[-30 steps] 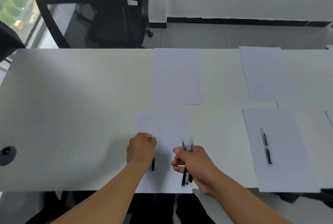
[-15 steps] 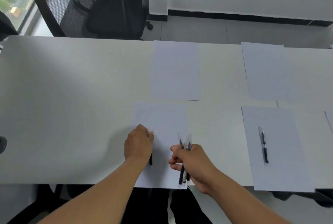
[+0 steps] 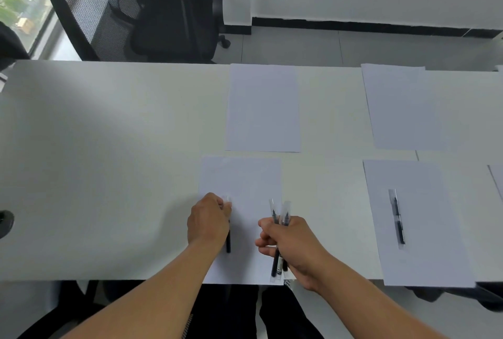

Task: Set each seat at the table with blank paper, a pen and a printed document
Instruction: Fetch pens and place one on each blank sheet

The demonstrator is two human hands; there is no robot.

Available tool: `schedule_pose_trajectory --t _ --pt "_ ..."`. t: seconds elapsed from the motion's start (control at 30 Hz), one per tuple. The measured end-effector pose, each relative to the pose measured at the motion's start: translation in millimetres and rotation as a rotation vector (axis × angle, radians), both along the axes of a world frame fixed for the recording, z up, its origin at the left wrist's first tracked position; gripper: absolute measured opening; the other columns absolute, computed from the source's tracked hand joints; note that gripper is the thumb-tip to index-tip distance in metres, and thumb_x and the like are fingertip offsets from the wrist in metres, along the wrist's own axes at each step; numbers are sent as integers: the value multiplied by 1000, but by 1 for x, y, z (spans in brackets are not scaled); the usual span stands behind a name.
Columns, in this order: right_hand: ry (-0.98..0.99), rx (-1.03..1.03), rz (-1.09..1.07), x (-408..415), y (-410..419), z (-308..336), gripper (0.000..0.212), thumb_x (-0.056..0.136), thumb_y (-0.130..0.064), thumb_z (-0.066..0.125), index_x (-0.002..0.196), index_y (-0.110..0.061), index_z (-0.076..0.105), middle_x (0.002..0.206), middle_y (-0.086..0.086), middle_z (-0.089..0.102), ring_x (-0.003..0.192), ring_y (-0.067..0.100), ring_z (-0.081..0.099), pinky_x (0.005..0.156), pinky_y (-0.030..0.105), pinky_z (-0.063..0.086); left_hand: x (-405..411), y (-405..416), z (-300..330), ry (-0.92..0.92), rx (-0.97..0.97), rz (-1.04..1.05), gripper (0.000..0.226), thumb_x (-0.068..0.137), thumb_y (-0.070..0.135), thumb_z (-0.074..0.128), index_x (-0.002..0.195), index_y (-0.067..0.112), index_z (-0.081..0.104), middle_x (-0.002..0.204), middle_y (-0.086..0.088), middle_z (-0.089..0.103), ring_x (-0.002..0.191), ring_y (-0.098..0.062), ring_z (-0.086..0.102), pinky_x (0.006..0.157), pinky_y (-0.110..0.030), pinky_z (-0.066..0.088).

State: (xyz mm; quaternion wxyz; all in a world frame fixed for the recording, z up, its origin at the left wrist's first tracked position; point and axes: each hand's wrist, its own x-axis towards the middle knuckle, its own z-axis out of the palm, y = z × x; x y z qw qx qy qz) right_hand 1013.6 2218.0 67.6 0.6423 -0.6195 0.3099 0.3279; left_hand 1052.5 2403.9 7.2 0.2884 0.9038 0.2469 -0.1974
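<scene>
Several blank sheets lie on the white table (image 3: 109,175). Over the near sheet (image 3: 245,183) in front of me, my left hand (image 3: 208,220) holds a single black pen (image 3: 228,243) low against the paper, its clear cap end poking out past the fingers. My right hand (image 3: 285,243) grips a bundle of wrapped black pens (image 3: 279,229) just to the right, above the same sheet. Another sheet (image 3: 419,229) at the near right carries one wrapped pen (image 3: 396,216). Two far sheets (image 3: 262,107) (image 3: 402,107) are bare.
A black mesh office chair (image 3: 130,17) stands behind the table's far left edge, with a second chair behind it. A round black cable port (image 3: 5,223) sits at the table's left edge. The edge of another sheet (image 3: 496,178) shows at the far right.
Both hands stay over the near sheet almost unmoved, the left one still holding its pen on the paper. The view has shifted slightly with my head.
</scene>
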Motion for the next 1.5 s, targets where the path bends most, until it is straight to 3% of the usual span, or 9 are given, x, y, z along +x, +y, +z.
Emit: schedule_pose_trajectory --t 0.17,0.33,0.53,0.7,0.77,0.93,1.17,1.27,1.5 --pt "-5 -26 2 1 3 9 25 104 -22 66 109 0 75 88 7 68 100 31 79 91 41 67 0 4 8 12 -26 33 35 109 52 56 95 21 66 94 5 70 88 -26 66 78 -35 48" --pt "-29 -52 26 4 9 24 22 104 -22 65 110 -4 76 87 7 69 103 32 78 94 44 66 1 14 20 -14 -71 85 25 105 46 64 111 22 69 107 4 73 99 -26 68 84 -34 51" --pt "-73 -147 87 3 11 50 21 102 -28 64 110 -13 78 76 1 72 94 29 79 95 44 61 13 3 51 -84 -126 30 18 106 39 63 108 22 68 101 8 69 86 -16 65 79 -31 47" --pt "-120 -177 22 -10 -22 80 22 105 -26 59 111 -20 78 66 3 59 65 19 69 86 43 62 23 -43 79 -150 -188 -92 17 105 40 64 100 24 68 95 13 67 89 -15 65 78 -32 51" --pt "-131 -180 -30 -21 -46 96 22 105 -28 59 112 -20 78 67 2 50 58 18 56 77 42 65 20 -75 93 -169 -221 -155 19 105 41 64 101 23 70 96 12 70 90 -16 67 79 -34 54" --pt "-191 -131 -220 -69 -124 137 22 105 -26 61 113 -14 77 64 -3 33 55 14 30 58 32 39 -11 -177 133 -216 -253 -363 20 105 43 63 104 25 72 95 16 69 85 -7 64 74 -30 47" --pt "-319 -51 -459 -192 -253 171 22 105 -12 56 117 -7 74 63 -2 40 54 15 36 58 33 42 -108 -335 188 -255 -297 -624 20 105 40 62 96 25 71 91 15 72 86 -7 67 72 -31 50" --pt "-397 -48 -595 -268 -323 185 22 106 -10 56 119 -7 73 66 0 43 56 16 39 58 33 42 -176 -416 208 -248 -361 -738 21 104 38 64 89 25 71 86 12 74 85 -10 71 80 -36 58" --pt "-562 -149 -1037 -452 -473 239 22 109 -4 52 122 -1 69 66 4 44 54 16 41 54 32 40 -338 -598 268 -284 -519 -1038 41 104 37 63 76 7 69 76 -10 76 78 -28 74 79 -45 61"
